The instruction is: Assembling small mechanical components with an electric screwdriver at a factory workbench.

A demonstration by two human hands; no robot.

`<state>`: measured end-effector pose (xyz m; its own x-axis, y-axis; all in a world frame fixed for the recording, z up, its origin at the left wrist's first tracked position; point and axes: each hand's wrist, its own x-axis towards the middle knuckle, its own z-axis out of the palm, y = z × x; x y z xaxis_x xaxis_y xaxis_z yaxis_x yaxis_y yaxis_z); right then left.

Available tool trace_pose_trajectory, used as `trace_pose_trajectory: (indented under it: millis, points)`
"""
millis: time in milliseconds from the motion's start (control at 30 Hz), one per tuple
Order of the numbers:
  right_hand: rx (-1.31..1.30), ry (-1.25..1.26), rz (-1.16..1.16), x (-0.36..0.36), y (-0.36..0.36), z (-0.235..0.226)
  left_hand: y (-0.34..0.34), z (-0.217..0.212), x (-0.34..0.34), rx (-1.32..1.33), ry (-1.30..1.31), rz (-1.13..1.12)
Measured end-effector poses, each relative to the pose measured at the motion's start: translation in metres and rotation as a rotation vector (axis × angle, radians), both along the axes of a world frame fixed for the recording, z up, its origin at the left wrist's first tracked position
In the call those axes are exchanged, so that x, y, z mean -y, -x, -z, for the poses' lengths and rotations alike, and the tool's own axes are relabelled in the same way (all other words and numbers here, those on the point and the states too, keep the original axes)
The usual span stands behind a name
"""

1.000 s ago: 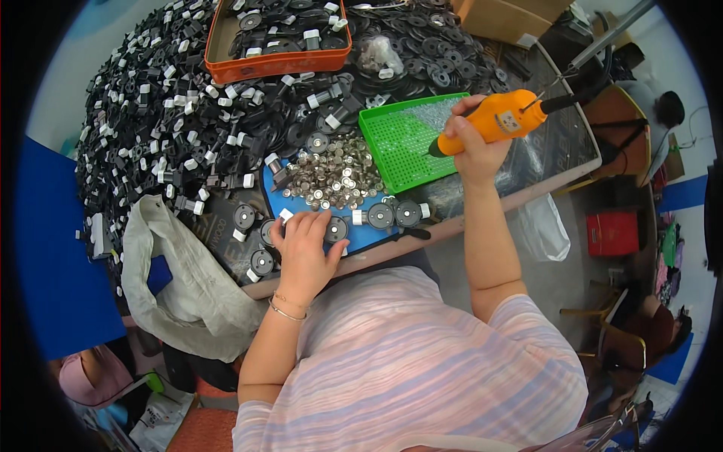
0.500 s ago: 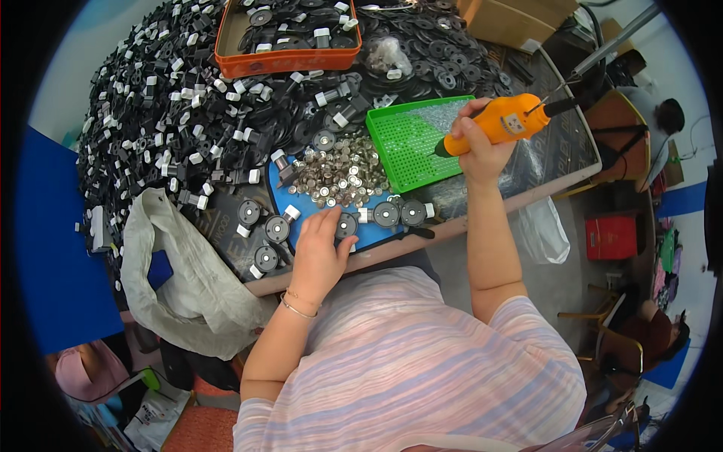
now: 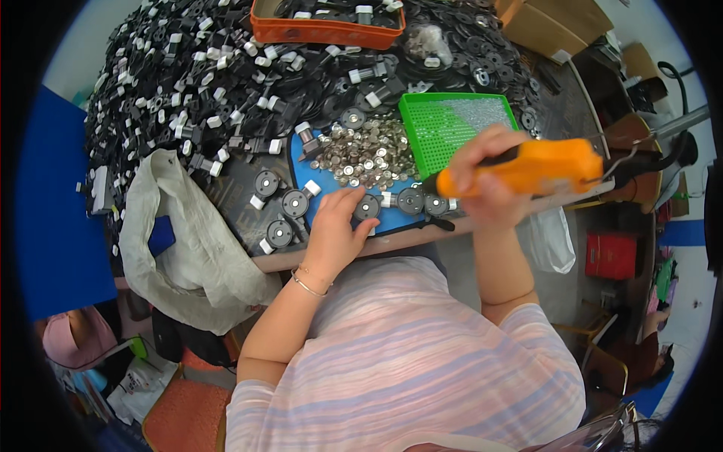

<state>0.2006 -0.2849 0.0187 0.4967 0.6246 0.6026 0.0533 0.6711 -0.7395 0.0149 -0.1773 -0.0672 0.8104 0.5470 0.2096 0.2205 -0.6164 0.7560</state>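
My right hand [image 3: 489, 181] grips an orange electric screwdriver [image 3: 561, 166], blurred by motion. Its dark tip points left, above a row of round black disc parts [image 3: 410, 200] at the table's near edge. With fingers and thumb on either side, my left hand [image 3: 337, 230] holds another round black disc part [image 3: 367, 206] down on a blue mat [image 3: 392, 218]. Beyond it lies a heap of small silvery metal caps [image 3: 369, 154]. A green perforated tray [image 3: 425, 147] with many small shiny screws sits behind the screwdriver. Several more disc parts [image 3: 294, 203] lie left of my left hand.
A big pile of black parts with white ends [image 3: 196, 90] covers the table's far left. An orange-red box [image 3: 324, 32] stands at the back, a cardboard box [image 3: 557, 30] at the back right. A whitish cloth sack [image 3: 196, 248] hangs at the near left edge.
My right hand has brought the screwdriver from over the green tray toward me, down near the row of disc parts. My left hand stays on its disc part. The whole view has shifted slightly.
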Motion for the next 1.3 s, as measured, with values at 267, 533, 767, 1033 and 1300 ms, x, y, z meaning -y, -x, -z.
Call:
trace_pose_trajectory:
  millis: [267, 533, 767, 1033, 1300]
  points:
    - [0.252, 0.102, -0.06, -0.033, 0.03, 0.018, -0.001, 0.001, -0.002, 0.002, 0.025, 0.01]
    - [0.212, 0.189, -0.148, -0.042, 0.035, 0.019, 0.001, 0.0, -0.002, 0.0, -0.003, 0.015]
    - [0.15, 0.211, -0.301, -0.044, 0.03, 0.018, 0.0, 0.002, -0.003, -0.012, 0.006, 0.039]
    - [-0.181, -0.108, -0.058, -0.034, -0.015, -0.008, 0.001, 0.004, 0.0, 0.005, -0.005, 0.007]
    - [-0.209, -0.18, 0.126, -0.03, -0.044, 0.008, 0.001, 0.004, 0.0, 0.004, -0.04, 0.016]
